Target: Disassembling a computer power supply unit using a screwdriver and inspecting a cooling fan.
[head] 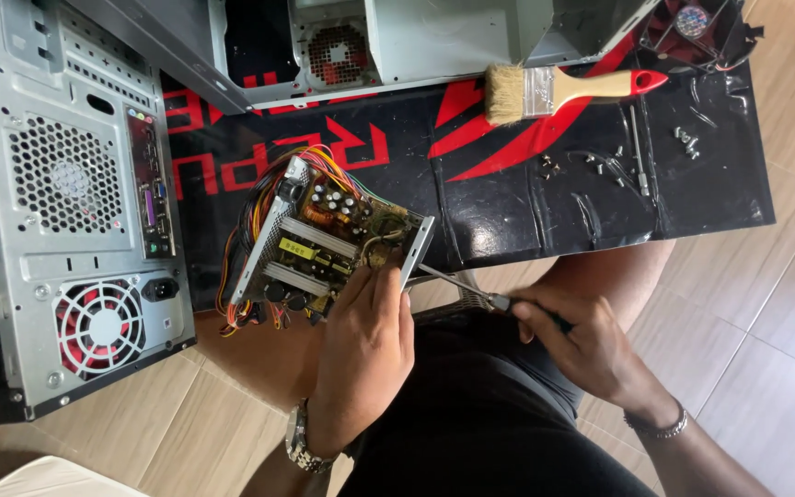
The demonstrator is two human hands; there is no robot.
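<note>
Bare-metal power supply [324,244], cover off, rests at black mat [508,198] edge over lap. Left hand [361,345] clamps its near side, fingers curled. Right hand [581,345] fist-grips screwdriver [457,285], tip at casing wall. Step in hand looks like unscrewing; tip needs firm seating, casing held steady.

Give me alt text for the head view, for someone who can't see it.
A left hand steadies an opened power supply with exposed circuit board while the right hand works a slim metal screwdriver at its side. A wooden-handled paintbrush lies on the black-and-red mat.
</note>
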